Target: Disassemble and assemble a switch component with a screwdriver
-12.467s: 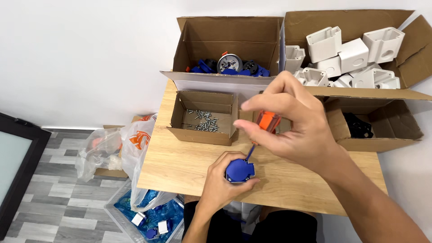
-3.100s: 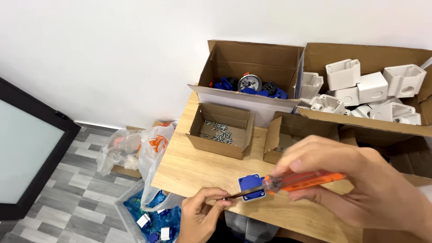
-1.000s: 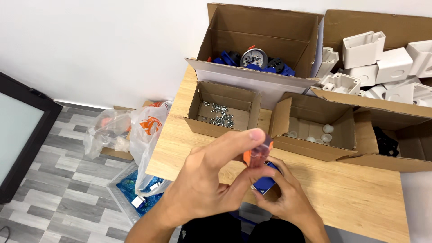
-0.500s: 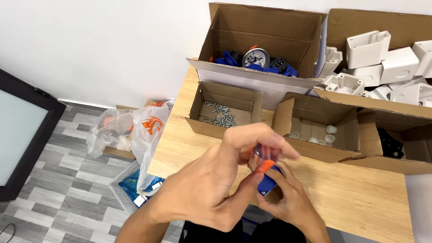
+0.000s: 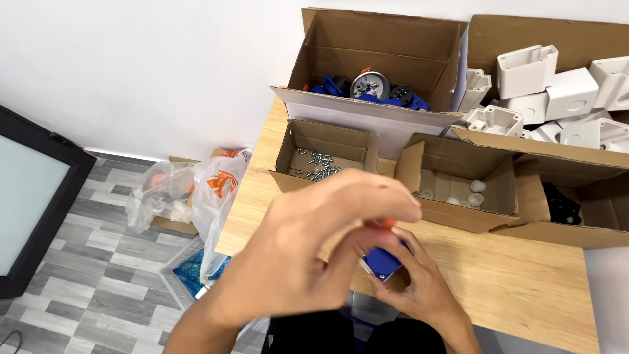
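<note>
My left hand (image 5: 314, 255) reaches in from the lower left, close to the camera. Its fingers are closed around the orange handle of a screwdriver (image 5: 388, 224), of which only a sliver shows. Just below it my right hand (image 5: 422, 288) grips a small blue plastic part (image 5: 381, 262) over the front of the wooden table (image 5: 524, 288). The screwdriver's shaft and tip are hidden behind my left hand. Both hands touch around the blue part.
Open cardboard boxes stand behind my hands: one with screws (image 5: 319, 164), one with small white caps (image 5: 458, 193), one with blue parts and a round gauge (image 5: 373, 85), one with white housings (image 5: 557, 92). Plastic bags (image 5: 190, 190) lie on the floor to the left.
Earlier my right hand held the screwdriver and my left the blue part. Now they are swapped, and over the last second my left hand has closed further over the orange handle.
</note>
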